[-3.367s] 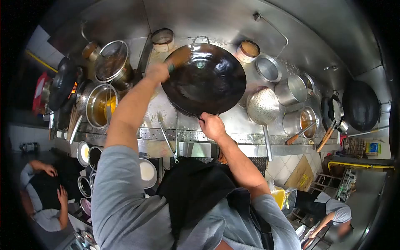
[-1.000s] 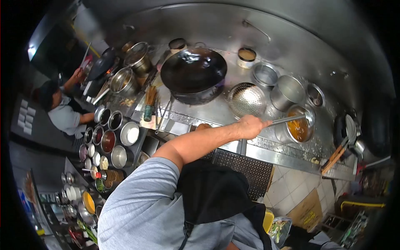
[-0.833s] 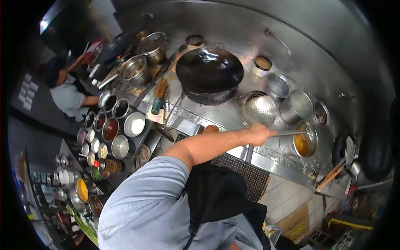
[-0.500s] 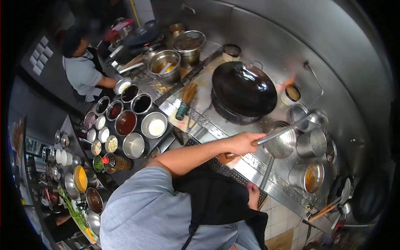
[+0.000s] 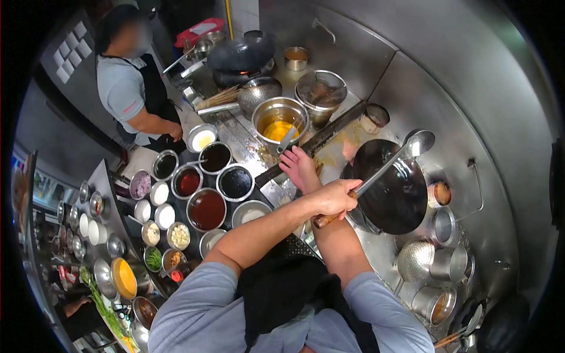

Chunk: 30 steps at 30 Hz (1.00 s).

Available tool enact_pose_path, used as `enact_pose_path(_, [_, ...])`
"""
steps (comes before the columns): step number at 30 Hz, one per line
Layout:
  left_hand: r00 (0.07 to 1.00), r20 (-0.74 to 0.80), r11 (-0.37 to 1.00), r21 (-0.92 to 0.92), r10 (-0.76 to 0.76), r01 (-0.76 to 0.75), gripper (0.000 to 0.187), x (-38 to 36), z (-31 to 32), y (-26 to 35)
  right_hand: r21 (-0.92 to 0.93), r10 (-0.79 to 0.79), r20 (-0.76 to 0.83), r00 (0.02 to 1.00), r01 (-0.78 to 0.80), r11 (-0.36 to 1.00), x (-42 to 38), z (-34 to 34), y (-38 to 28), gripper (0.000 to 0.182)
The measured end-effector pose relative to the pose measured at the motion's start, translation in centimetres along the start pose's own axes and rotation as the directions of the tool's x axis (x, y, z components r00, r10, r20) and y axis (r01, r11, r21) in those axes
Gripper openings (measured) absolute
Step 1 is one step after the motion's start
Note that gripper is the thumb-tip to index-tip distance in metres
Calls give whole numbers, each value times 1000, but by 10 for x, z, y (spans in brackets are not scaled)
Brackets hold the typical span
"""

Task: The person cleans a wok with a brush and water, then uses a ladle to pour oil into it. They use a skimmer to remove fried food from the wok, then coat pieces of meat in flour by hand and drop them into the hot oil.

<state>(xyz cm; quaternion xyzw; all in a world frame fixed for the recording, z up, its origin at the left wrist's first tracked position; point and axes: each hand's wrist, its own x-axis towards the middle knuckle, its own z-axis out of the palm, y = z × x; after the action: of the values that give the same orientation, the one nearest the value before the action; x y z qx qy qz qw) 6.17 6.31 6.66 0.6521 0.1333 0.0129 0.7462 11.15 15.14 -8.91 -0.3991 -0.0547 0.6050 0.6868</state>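
Observation:
My left hand (image 5: 336,199) is closed around the wooden-ended handle of a metal ladle (image 5: 379,170). The ladle's bowl (image 5: 419,143) is over the upper right edge of a dark wok (image 5: 394,194). Under my left forearm, my right arm passes and reaches up to the left. My right hand (image 5: 299,167) has its fingers apart and nothing in it. It is just below a steel pot (image 5: 280,106) of yellow liquid, close to the handle of a utensil (image 5: 288,140) leaning in that pot.
Left of my arms stand several bowls of sauces and ingredients (image 5: 206,209). A co-worker (image 5: 126,88) stands at the upper left, near another wok (image 5: 241,53). A perforated strainer (image 5: 415,260) and metal pots (image 5: 449,263) are at the right. Behind the wok rises a steel wall (image 5: 447,94).
The view has turned toward the left. My right hand has come up from low by the counter edge, fingers spread, and my arms now cross. My left hand still holds the ladle, its bowl now higher.

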Motion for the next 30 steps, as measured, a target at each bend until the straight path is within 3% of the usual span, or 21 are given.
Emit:
enact_pose_path(4, [1000, -16, 994, -113, -2, 0, 79, -2, -45, 22, 202, 96, 102, 990, -116, 972, 44, 23, -21, 39])
enact_pose_path(6, [999, 29, 970, -244, 22, -15, 78, 0, -63, 35, 167, 30, -86, 996, -16, 986, 50, 22, -37, 22])
enact_pose_path(7, [998, 42, 950, -310, 38, -23, 77, 4, -72, 36, 233, 75, -166, 983, -35, 972, 35, 36, -59, 15])
enact_pose_path(8, [1000, 16, 953, -303, 13, -7, 69, 4, -78, 42, 166, 14, -59, 998, -4, 986, 33, 18, -68, 14])
enact_pose_path(9, [999, 10, 941, -338, 32, -27, 64, 3, -83, 46, -106, -191, 20, 981, 193, 976, 28, -21, -63, 21])
enact_pose_path(10, [999, 5, 927, -371, 53, -47, 60, 3, -89, 48, 97, -146, -217, 965, 170, 981, -38, 17, -84, 28])
enact_pose_path(11, [996, 33, 889, -454, 84, -60, 53, 5, -95, 46, -135, -171, -113, 979, 155, 979, -67, -11, -100, 28])
enact_pose_path(12, [999, -15, 887, -460, 42, -44, 54, 1, -99, 50, -210, -193, -246, 950, 142, 967, -68, -44, -100, 18])
enact_pose_path(13, [999, -16, 882, -469, 50, -52, 55, -1, -104, 48, -232, -162, -256, 953, 103, 967, -98, -54, -116, 41])
enact_pose_path(15, [997, -46, 877, -474, 58, -73, 60, -8, -115, 45, -447, -281, -376, 883, 93, 890, -132, -74, -140, 39])
enact_pose_path(16, [997, -52, 866, -495, 56, -74, 64, -9, -122, 38, -560, -344, -413, 843, 63, 826, -136, -86, -155, 41])
enact_pose_path(17, [996, -63, 866, -494, 55, -79, 65, -11, -127, 33, -733, -453, -415, 789, 5, 680, -132, -102, -168, 42])
enact_pose_path(18, [996, -73, 868, -491, 52, -81, 66, -13, -131, 29, -906, -590, -341, 731, -89, 413, -117, -122, -185, 42])
enact_pose_path(19, [997, -68, 871, -486, 46, -73, 66, -15, -134, 26, -984, -734, -104, 671, -178, -24, -96, -147, -199, 39])
enact_pose_path(20, [992, -126, 869, -490, 3, -65, 67, -16, -135, 24, -948, -737, -70, 672, -274, -160, -95, -126, -212, 39])
enact_pose_path(21, [982, -185, 867, -494, -39, -58, 68, -18, -136, 20, -876, -734, -151, 662, -433, -211, -78, -136, -222, 38])
enact_pose_path(22, [982, -184, 870, -489, -42, -54, 68, -18, -137, 17, -832, -701, -191, 687, -492, -255, -61, -150, -237, 39])
enact_pose_path(24, [951, -308, 942, -330, -43, -64, 68, -18, -142, 10, -785, -591, -165, 790, -468, -407, -41, -174, -261, 37])
enact_pose_path(28, [930, -363, 983, -180, -52, -16, 64, -14, -172, -4, -802, -680, -270, 682, -550, -233, -72, -158, -269, 38])
enact_pose_path(30, [907, -413, 993, -116, -79, 33, 64, -12, -185, 1, -914, -789, -135, 599, -383, -133, -108, -157, -257, 39])
